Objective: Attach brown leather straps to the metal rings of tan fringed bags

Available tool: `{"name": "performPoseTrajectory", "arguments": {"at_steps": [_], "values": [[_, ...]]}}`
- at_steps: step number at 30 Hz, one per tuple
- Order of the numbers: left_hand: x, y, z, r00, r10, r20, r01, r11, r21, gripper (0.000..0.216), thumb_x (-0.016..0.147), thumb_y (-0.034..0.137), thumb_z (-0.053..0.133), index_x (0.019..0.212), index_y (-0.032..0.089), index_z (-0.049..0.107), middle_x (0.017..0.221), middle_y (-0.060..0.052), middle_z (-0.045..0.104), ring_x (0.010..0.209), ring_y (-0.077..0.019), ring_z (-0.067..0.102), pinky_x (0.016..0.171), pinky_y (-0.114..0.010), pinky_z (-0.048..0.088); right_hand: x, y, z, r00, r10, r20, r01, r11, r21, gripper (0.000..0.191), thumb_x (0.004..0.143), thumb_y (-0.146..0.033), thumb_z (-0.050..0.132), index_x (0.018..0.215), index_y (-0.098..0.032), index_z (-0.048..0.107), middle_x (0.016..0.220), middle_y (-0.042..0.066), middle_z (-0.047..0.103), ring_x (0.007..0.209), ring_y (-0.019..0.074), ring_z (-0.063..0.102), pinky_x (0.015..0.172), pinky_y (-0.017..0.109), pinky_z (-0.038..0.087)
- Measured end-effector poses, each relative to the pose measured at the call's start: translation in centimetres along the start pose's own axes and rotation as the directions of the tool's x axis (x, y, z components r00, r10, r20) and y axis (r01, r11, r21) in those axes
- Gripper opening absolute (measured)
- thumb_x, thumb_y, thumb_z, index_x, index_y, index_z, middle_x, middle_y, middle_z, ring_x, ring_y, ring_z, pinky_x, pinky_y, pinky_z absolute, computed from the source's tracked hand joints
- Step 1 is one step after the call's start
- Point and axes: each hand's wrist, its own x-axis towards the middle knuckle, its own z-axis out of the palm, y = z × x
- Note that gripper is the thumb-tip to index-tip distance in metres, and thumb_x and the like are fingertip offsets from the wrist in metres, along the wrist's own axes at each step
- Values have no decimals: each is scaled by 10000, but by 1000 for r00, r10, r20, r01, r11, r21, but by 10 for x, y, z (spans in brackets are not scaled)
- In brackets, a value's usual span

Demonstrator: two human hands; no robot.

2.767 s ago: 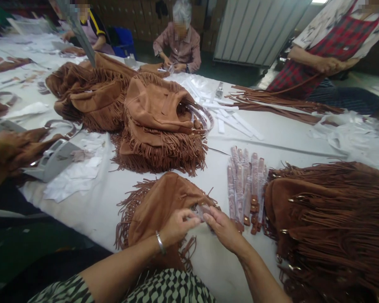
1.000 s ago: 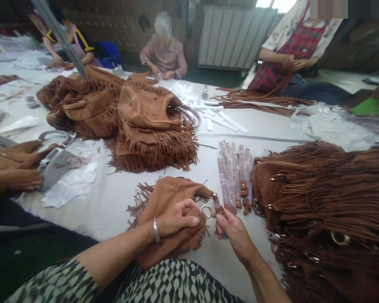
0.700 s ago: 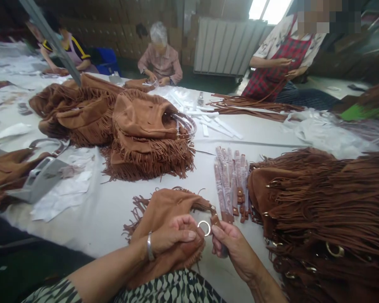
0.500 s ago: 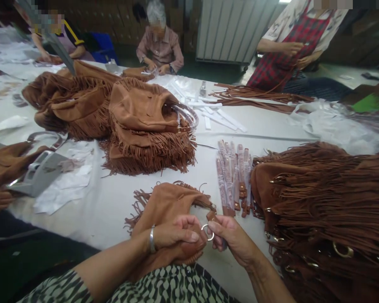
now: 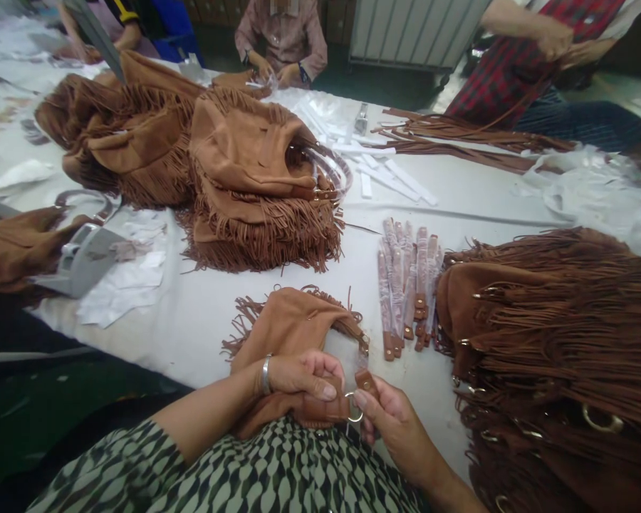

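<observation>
sleeve (image 5: 154,474): green-white wavy print | left wrist: silver bangle (image 5: 266,374)

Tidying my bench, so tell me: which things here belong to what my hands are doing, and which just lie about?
In hand: fringed suede bag (left hand), leather strap end (right hand), metal ring.
Lying about: wrapped straps, fringed bag piles, white strips, grey tool.

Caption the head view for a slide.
Left hand pinches the leather tab of a fringed brown bag, right hand holds a strap end at the metal ring; wrapped straps lie alongside.
</observation>
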Motion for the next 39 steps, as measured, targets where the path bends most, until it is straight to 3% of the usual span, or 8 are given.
{"name": "performPoseTrajectory", "arguments": {"at_steps": [3, 5, 8, 10, 15, 26, 34, 39], "values": [[2, -2, 0, 999, 1, 37, -4, 996, 88, 465, 615, 454, 751, 892, 143, 544, 797, -3, 587, 680, -100, 533, 649, -219, 421, -5, 11, 5, 997, 18, -74, -16, 999, 33, 346, 812, -503, 501, 782, -161, 460, 483, -82, 411, 418, 61, 379, 433, 184, 326], [0, 2, 7, 996, 67, 60, -84, 935, 344, 407, 733, 495, 630, 948, 161, 542, 861, -19, 582, 779, -135, 533, 736, -263, 424, -6, 14, 5, 994, 35, -106, -32, 999, 32, 353, 796, -508, 514, 771, -159, 463, 477, -84, 407, 409, 60, 374, 425, 184, 316], [-7, 13, 26, 974, 225, 39, -150, 499, 854, 275, 883, 411, 418, 1010, 202, 545, 989, -46, 560, 945, -193, 493, 868, -341, 365, -6, 13, 2, 984, 75, -160, -72, 997, 25, 368, 764, -524, 537, 723, -172, 438, 477, -89, 396, 395, 57, 363, 405, 180, 309], [-13, 16, 41, 963, 269, 24, -82, 203, 976, 257, 892, 381, 393, 1038, 217, 525, 998, -51, 551, 939, -200, 495, 859, -347, 356, -6, 10, 0, 983, 98, -157, -91, 995, 47, 378, 755, -533, 540, 700, -179, 418, 473, -93, 390, 378, 51, 347, 394, 178, 305], [-15, -4, 53, 928, 361, -95, 123, -55, 991, 439, 817, 584, 441, 1047, 213, 489, 853, -40, 577, 791, -208, 534, 725, -331, 372, -7, 6, 3, 991, 93, -99, -84, 992, 92, 380, 763, -525, 548, 694, -177, 413, 471, -86, 418, 370, 44, 361, 396, 173, 293], [-7, -36, 36, 772, 633, -59, 152, -95, 984, 458, 698, 576, 599, 898, 174, 509, 667, -11, 586, 617, -173, 526, 571, -279, 347, -14, 5, 0, 990, 140, -31, -129, 966, 223, 356, 787, -488, 571, 698, -163, 455, 471, -71, 436, 405, 58, 387, 470, 202, 378], [0, -24, 34, 916, 385, -113, 125, -8, 992, 467, 716, 505, 601, 1000, 173, 435, 758, -24, 607, 710, -195, 565, 654, -283, 412, -6, 7, -7, 986, 165, 13, -163, 953, 256, 364, 784, -480, 581, 675, -152, 468, 482, -60, 459, 419, 54, 414, 464, 182, 360], [5, -21, 27, 952, 286, -111, 85, 102, 991, 648, 708, 460, 613, 1192, 149, 314, 836, -67, 623, 782, -232, 598, 694, -301, 432, 10, -1, -20, 953, 225, 202, -254, 958, 132, 374, 747, -485, 608, 641, -150, 480, 427, -72, 436, 349, 46, 354, 396, 176, 330]]}}
